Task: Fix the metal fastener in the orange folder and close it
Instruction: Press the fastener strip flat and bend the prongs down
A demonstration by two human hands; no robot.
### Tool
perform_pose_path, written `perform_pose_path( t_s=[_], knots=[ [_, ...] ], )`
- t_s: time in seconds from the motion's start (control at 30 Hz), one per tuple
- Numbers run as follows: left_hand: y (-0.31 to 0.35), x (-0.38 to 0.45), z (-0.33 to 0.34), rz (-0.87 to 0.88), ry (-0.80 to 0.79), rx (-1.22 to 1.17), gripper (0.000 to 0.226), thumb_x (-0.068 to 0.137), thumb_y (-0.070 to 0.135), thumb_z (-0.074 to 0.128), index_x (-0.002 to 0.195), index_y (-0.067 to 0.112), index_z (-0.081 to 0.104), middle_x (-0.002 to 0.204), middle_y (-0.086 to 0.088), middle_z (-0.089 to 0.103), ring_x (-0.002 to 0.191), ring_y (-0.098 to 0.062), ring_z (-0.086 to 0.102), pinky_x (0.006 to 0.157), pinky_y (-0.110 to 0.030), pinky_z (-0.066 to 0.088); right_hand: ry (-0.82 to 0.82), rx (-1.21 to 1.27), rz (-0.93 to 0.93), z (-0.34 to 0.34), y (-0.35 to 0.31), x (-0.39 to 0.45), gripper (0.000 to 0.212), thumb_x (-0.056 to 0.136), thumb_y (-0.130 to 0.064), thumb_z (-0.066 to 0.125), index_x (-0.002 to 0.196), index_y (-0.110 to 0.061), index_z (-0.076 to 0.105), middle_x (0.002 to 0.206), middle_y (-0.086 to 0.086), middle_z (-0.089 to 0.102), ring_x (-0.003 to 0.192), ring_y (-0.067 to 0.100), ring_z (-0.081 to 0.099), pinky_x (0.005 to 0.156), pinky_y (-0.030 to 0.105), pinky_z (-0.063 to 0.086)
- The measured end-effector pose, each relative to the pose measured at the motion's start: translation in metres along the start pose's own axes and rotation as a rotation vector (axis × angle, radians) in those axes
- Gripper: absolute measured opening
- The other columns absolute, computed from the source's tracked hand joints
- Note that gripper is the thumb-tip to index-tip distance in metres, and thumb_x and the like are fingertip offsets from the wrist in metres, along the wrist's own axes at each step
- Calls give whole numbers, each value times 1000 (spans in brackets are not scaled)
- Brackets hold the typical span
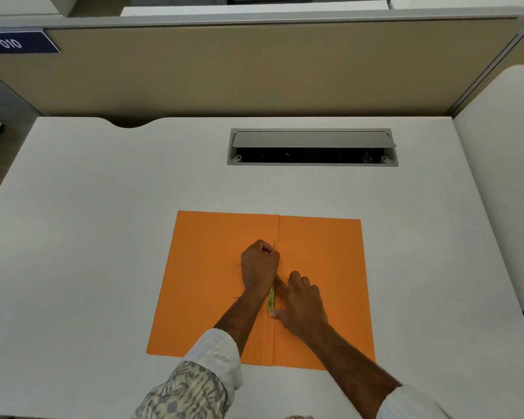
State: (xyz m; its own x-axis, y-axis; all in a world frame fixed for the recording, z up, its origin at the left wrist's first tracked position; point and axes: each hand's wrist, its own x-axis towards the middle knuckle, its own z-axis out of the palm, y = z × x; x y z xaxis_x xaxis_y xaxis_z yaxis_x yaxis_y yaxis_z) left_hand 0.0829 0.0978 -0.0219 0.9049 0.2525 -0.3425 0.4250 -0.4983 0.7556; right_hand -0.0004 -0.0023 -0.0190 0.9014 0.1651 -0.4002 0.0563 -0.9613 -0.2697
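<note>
Pressing the metal fastener (271,297) down along the spine of the open orange folder (321,267) with both my hands.

The folder lies flat and open in the lower centre of the frame on the white desk (103,207), its crease running up the middle. My left hand (259,266) is curled into a loose fist just left of the crease, fingers tucked under and bearing on the upper part of the fastener; a thin prong stands up beside its knuckles. My right hand (301,300) sits lower and right of the crease, fingers partly spread on the right leaf, thumb tip touching the lower end of the brass strip. Only a short stretch of the strip shows between my hands. Towards the upper centre, an open cable hatch (312,148) sits in the desk.
</note>
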Motion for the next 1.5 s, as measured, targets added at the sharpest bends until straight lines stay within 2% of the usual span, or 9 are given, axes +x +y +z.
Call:
perform_pose_path(
  t_s=[0.23,0.33,0.53,0.7,0.87,0.93,1.1,1.33,1.5],
  knots=[
    [-12,-12,-16,-36,-42,-67,13,82,5,66,79,12,76,74,2,73,69,-10,66,57,-17,49,9,2,2,1,2,2,93,78,-59,67,151,-33,15,117,9,46,104,27,47,83,42,43],
    [-25,-28,-24,-15,-93,-25,8,82,12,70,78,15,76,71,5,72,67,-6,66,61,-20,53,6,19,7,1,2,2,94,77,-58,68,150,-36,14,115,7,45,102,27,46,83,42,43],
    [-44,-57,-34,-11,-170,12,10,80,24,74,70,25,73,63,10,69,58,3,62,53,-11,47,6,10,-3,0,3,3,91,75,-57,71,148,-35,22,117,7,46,105,27,48,84,41,43],
    [-55,-72,-37,-70,-221,-22,9,79,16,74,73,22,71,63,1,74,54,-10,68,62,-35,61,-8,-4,-16,-2,3,4,89,76,-60,68,149,-33,23,120,9,46,108,28,49,84,41,45],
    [-63,-84,-38,-45,-188,-7,9,80,11,72,74,17,73,64,-3,73,62,-21,70,67,-42,61,-42,2,-28,-4,7,6,77,87,-41,66,150,-34,21,123,11,45,107,29,48,86,43,46],
    [-66,-89,-38,-36,-167,10,7,81,11,71,76,15,73,64,-1,72,63,-20,69,67,-39,61,-28,7,-30,-4,5,6,69,91,-37,61,149,-34,24,122,12,46,106,29,50,85,43,47],
    [-71,-102,-34,11,-87,46,6,82,11,69,80,15,73,67,8,68,62,-6,62,60,-17,48,23,46,-2,-3,2,3,63,90,-48,55,147,-35,32,118,10,48,106,29,51,85,43,47],
    [-70,-108,-27,44,-51,74,8,82,9,65,76,11,69,68,1,69,64,-12,62,60,-25,50,10,53,35,-3,0,5,64,88,-51,57,146,-38,33,118,9,48,109,29,50,86,44,46],
    [-73,-110,-26,31,-49,63,10,83,9,64,76,11,69,68,2,68,60,-8,58,56,-18,44,0,83,78,-5,-2,6,64,85,-51,60,144,-40,37,117,9,49,110,29,50,88,46,46]
  ],
)
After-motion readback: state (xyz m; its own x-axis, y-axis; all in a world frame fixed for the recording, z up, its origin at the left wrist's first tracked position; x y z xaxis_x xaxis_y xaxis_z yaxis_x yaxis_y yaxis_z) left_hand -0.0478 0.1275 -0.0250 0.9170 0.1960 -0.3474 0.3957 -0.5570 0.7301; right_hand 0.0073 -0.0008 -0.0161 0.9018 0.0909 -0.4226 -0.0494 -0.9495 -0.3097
